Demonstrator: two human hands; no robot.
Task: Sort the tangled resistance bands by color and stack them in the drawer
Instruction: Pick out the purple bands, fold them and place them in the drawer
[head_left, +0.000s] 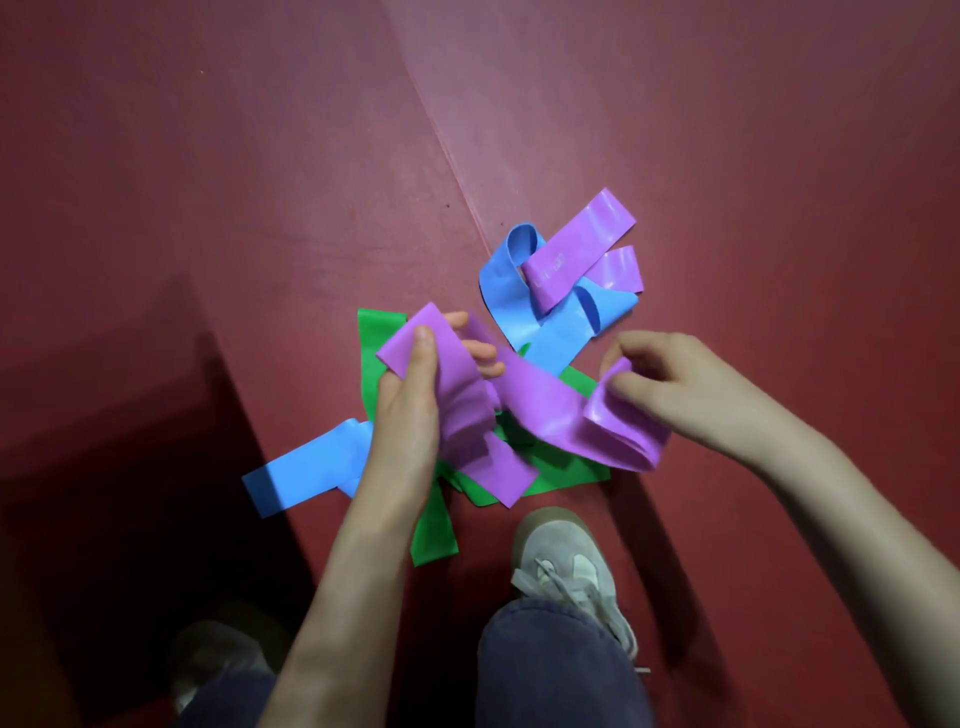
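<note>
My left hand (415, 400) and right hand (670, 384) each pinch an end of one purple resistance band (540, 410), stretched above green bands (371, 343) and blue bands (550, 338) tangled on the red floor (260, 182), near my shoe (569, 561).

- Purple band (540, 410): smooth, rubbery latex with a soft sheen.
- Blue band (556, 338): same smooth rubber, slightly glossy.
- Green band (374, 343): smooth, flatter finish.
- Floor (260, 156): red, matt, faintly grained.
- Shoe (566, 556): grey suede, cloth laces.
- Trousers (550, 670): dark ribbed cloth.
</note>
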